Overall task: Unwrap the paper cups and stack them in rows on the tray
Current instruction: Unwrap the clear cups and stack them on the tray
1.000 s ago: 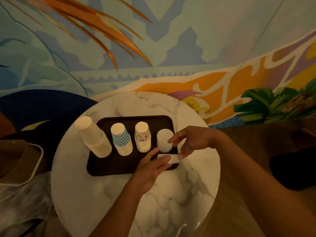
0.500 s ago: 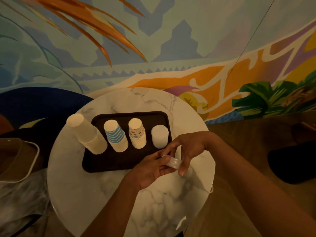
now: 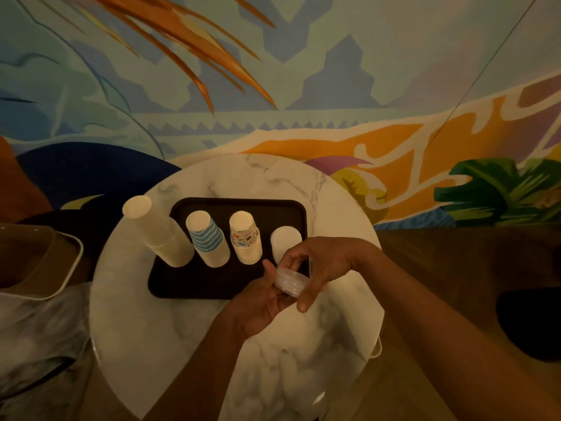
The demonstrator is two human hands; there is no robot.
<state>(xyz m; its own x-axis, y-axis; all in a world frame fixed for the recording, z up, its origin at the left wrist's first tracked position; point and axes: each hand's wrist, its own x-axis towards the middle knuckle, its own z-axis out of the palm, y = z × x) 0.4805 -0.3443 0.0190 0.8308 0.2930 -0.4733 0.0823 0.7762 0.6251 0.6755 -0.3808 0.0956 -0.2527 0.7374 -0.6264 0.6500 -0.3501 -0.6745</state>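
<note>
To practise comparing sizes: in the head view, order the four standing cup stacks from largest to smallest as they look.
1. Plain cream stack, clearly the largest.
2. Blue-striped stack and patterned stack: too alike to rank.
3. Short white stack, the smallest, though the right hand hides its base.

I see a dark brown tray (image 3: pixel 194 287) on a white, grey-veined table (image 3: pixel 182 344). Left to right: cream stack (image 3: pixel 158 232), blue-striped stack (image 3: pixel 208 238), multicolour-printed stack (image 3: pixel 246 240), white stack (image 3: pixel 285 240). Centre frame, a translucent stack (image 3: pixel 290 282). Mural (image 3: pixel 394 141) above: orange, teal, green.
</note>
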